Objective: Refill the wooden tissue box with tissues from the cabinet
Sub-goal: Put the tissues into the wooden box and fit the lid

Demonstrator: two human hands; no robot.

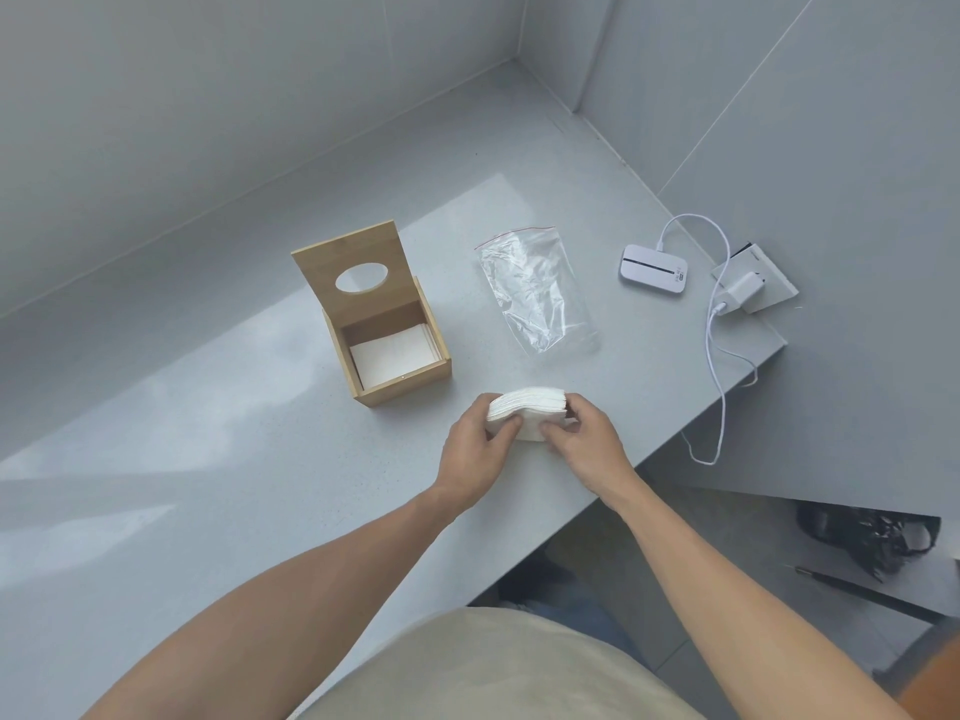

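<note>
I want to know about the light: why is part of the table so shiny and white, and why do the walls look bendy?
In the head view, daylight glares off the countertop left of the wooden tissue box; the wide-angle lens curves the wall lines; the tissue stack in both hands is bright, its edges still sharp.

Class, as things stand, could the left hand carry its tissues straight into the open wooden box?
Probably yes: the wooden box stands close by the left hand, lid up, nothing between them, though both hands grip the tissue stack.
</note>
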